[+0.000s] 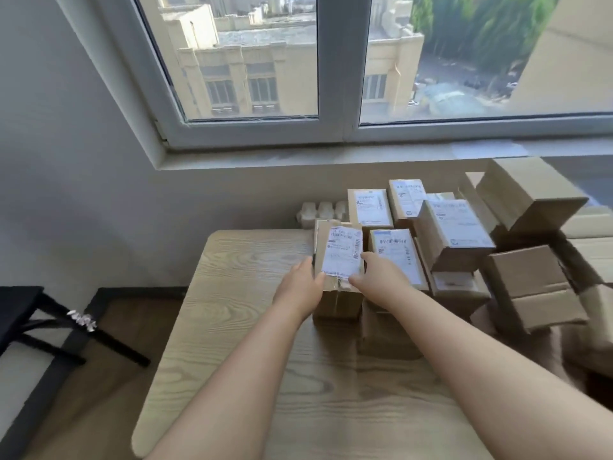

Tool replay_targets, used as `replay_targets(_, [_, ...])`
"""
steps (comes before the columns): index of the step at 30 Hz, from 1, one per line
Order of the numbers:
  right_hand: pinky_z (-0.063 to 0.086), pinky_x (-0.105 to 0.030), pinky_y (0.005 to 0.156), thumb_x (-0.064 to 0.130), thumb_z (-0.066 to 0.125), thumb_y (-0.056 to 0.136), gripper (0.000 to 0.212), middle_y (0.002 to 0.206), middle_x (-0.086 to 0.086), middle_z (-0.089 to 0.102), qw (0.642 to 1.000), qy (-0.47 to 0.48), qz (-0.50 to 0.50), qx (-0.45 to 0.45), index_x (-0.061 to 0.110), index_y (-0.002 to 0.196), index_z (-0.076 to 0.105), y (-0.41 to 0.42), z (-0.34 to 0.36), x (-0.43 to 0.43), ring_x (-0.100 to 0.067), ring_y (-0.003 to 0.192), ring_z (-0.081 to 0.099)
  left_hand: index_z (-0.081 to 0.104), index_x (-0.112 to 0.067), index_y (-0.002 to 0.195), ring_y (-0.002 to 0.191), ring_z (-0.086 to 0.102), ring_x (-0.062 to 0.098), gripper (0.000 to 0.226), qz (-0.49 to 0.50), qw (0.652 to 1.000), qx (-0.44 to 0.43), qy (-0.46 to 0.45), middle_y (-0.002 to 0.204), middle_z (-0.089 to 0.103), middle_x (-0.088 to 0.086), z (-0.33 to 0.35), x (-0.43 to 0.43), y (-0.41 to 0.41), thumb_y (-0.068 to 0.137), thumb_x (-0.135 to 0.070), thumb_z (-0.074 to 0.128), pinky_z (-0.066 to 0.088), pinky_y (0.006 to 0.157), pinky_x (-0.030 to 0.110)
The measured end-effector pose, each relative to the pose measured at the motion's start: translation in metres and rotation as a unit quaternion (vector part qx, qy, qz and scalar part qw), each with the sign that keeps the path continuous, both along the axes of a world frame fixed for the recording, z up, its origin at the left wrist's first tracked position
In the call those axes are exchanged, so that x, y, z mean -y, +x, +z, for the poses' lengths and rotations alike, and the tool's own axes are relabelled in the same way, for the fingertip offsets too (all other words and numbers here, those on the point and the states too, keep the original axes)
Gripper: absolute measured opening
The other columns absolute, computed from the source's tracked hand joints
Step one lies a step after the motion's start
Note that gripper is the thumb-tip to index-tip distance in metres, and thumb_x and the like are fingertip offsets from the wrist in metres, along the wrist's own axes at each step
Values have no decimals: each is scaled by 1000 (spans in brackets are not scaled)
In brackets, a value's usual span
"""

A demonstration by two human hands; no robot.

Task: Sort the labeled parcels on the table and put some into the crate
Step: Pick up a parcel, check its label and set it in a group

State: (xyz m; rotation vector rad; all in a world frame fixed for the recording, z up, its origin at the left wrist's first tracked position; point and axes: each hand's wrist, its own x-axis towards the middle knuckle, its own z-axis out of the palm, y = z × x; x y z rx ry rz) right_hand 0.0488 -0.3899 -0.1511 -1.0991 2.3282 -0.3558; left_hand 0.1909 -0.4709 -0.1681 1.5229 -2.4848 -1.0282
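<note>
Head view is showing the sorting at an early stage. Both hands are reaching to the middle of the frame and holding one front parcel (336, 302) between them. The left hand (303, 285) is gripping its left side, with fingers (298, 267) down the side and the thumb on the top edge. The right hand (381, 277) is closing on its right side. This parcel is sitting on the wooden worktop (252, 327), touching the rest of the stack.

Right of centre, several labeled parcels (454, 234) are waiting in a tight cluster, and plain boxes (530, 283) are piling up at the right edge. No crate is showing anywhere, so I am judging that nearly all of the work is left.

A white shipping label (343, 252) is lying on top of the held parcel, its near edge lifting a little. It and the other labels are carrying barcodes and printed lines, but the writing is too blurred to read, and no brand is showing.
</note>
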Motion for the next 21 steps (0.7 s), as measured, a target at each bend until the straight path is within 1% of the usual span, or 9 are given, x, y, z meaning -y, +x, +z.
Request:
replay_targets(3, [49,-36,83,29,56,97,38,125,-7,66,1000,4,2,11,16,132,51,1,-2,4,-28,111,61,22,-11,161,146,37,32,59,7,999,6,47,161,37,14,-7,4,-8,109,-35,38,34,113,39])
replay_targets(4, [49,-36,83,28,55,97,34,122,-7,66,1000,7,4,15,15,129,53,1,-3,5,-28,110,61,24,-10,160,144,40,33,57,9,998,10,58,159,39,14,-9,4,-9,109,-34,37,35,112,38])
replay_targets(7, [50,-36,80,28,57,93,35,118,-5,66,999,10,11,32,17,126,52,4,-3,8,-28,105,62,48,-15,143,130,53,31,41,19,997,-11,79,143,58,10,-18,6,-9,105,-30,45,44,107,39])
replay_targets(9, [52,-37,81,33,60,90,46,121,-5,65,999,10,7,37,16,131,48,4,-10,9,-27,105,62,55,-18,137,122,58,26,37,40,993,-49,102,135,64,4,-17,4,-7,101,-24,51,46,101,35])
replay_targets(11, [50,-35,79,31,60,91,47,121,-7,64,999,3,4,42,11,131,48,4,-11,9,-28,107,62,60,-19,131,116,62,23,35,63,987,-76,128,127,68,1,-16,3,-6,97,-20,56,47,93,31])
replay_targets(15, [48,-33,74,24,62,95,18,117,-6,65,999,-17,16,45,17,110,56,6,-5,6,-25,103,63,60,-17,130,115,64,22,35,119,969,-126,176,125,68,-1,-11,4,-2,96,-25,57,49,97,32])
replay_targets(16, [49,-33,74,24,64,93,20,117,-5,66,998,-25,21,48,19,111,57,7,-4,6,-23,102,63,60,-17,130,115,64,22,38,136,964,-137,182,125,67,-2,-10,5,0,94,-29,57,50,97,32])
replay_targets(19, [49,-27,67,28,71,90,43,122,0,67,996,-54,35,65,19,128,56,18,-1,11,-16,96,62,67,-18,127,109,67,25,48,180,951,-164,192,121,71,2,-13,9,14,87,-41,54,54,99,43])
replay_targets(21, [50,-26,68,29,75,88,53,115,3,67,993,-72,40,80,20,135,54,31,1,18,-13,91,62,69,-22,123,105,68,24,54,214,943,-181,182,115,73,0,-17,14,30,79,-48,54,55,98,45])
